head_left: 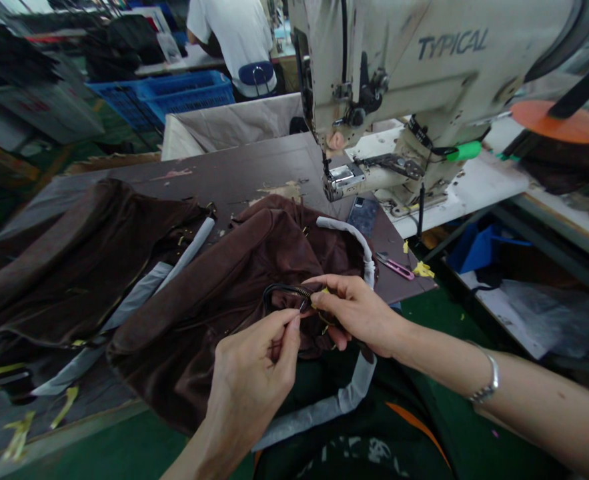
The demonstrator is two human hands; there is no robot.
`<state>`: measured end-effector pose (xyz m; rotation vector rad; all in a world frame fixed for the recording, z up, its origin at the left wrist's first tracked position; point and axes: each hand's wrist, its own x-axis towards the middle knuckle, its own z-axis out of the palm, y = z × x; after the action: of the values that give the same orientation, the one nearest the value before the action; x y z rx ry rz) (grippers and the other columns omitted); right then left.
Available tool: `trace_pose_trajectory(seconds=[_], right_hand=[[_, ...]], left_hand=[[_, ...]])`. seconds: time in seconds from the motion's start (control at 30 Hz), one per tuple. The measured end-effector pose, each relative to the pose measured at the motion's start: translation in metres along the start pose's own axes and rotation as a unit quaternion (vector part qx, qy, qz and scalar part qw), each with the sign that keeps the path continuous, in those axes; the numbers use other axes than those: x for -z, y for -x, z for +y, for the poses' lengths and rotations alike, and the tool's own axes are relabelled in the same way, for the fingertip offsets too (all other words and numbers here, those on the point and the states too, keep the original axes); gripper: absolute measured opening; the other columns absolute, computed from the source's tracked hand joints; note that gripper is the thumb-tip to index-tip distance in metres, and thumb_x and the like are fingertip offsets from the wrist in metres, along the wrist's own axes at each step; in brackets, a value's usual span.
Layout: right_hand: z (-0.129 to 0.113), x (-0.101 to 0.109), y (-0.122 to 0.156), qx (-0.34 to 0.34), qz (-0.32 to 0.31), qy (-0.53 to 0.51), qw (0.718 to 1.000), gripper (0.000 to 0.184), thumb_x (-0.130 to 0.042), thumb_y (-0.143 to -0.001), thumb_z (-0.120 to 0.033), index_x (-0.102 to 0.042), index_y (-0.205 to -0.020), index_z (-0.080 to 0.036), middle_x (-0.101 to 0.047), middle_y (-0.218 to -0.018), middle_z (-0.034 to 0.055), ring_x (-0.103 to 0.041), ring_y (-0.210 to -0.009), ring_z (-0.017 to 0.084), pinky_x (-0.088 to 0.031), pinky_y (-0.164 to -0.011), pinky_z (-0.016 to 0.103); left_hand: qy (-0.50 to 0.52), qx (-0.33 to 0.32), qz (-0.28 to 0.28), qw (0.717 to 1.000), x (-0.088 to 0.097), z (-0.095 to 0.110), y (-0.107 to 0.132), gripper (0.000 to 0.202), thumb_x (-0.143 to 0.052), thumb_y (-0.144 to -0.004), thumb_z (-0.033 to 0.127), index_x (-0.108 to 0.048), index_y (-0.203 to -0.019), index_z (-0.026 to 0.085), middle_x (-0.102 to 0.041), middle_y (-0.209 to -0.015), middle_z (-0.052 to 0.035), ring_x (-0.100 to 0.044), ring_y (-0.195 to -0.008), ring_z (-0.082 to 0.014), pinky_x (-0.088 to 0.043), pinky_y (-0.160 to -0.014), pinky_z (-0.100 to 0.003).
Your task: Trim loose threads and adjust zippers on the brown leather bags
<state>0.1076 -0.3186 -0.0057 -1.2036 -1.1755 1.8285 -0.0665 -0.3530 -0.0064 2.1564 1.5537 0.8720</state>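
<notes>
A dark brown bag [194,287] lies in front of me, its handles wrapped in whitish film [319,419]. A curved zipper [289,289] with black tape and metal teeth stands up from its near right side. My right hand [357,312] is closed on the zipper's end, with a bit of yellow showing at the fingers. Just left of it, my left hand [254,377] has thumb and forefinger pinched together by the zipper. Whatever is between those fingertips is too small to make out.
A second brown bag [64,260] lies on the left of the table. Behind stands a sewing machine [399,80]. A phone [363,215], pink snips [397,266] and yellow scraps [423,269] lie at right. Further back are blue crates [184,93] and a seated person [239,40].
</notes>
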Motion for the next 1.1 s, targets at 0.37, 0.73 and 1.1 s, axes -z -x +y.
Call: trace_pose_trajectory(seconds=[0.37, 0.73, 1.1], right_hand=[[0.000, 0.000, 0.002, 0.013, 0.012, 0.035, 0.999, 0.034, -0.049, -0.089, -0.028, -0.062, -0.119, -0.021, -0.065, -0.074, -0.0010, -0.046, -0.033, 0.003, -0.033, -0.030, 0.014], [0.000, 0.000, 0.003, 0.016, 0.001, 0.028, 0.999, 0.033, -0.047, -0.090, -0.028, -0.062, -0.119, -0.023, -0.063, -0.070, -0.0020, -0.044, -0.032, 0.004, -0.030, -0.030, 0.014], [-0.003, 0.000, 0.003, -0.003, -0.009, 0.025, 1.000, 0.038, -0.047, -0.089, -0.029, -0.058, -0.125, -0.022, -0.059, -0.057, -0.0046, -0.045, -0.032, 0.006, -0.032, -0.032, 0.014]], left_hand=[[0.026, 0.045, 0.009, 0.999, -0.013, -0.005, 0.005, 0.009, -0.059, -0.087, 0.026, -0.064, -0.094, 0.023, -0.058, -0.063, 0.0067, -0.050, -0.049, -0.0056, -0.038, -0.052, -0.017], [0.108, 0.080, 0.070, 0.989, -0.037, -0.017, 0.011, 0.007, -0.060, -0.086, 0.022, -0.062, -0.092, 0.020, -0.061, -0.069, 0.0045, -0.054, -0.056, -0.0070, -0.044, -0.058, -0.017], [0.211, 0.122, 0.008, 0.970, -0.032, -0.024, 0.005, 0.010, -0.058, -0.089, 0.027, -0.061, -0.090, 0.018, -0.057, -0.068, 0.0029, -0.054, -0.060, -0.0090, -0.043, -0.057, -0.018]])
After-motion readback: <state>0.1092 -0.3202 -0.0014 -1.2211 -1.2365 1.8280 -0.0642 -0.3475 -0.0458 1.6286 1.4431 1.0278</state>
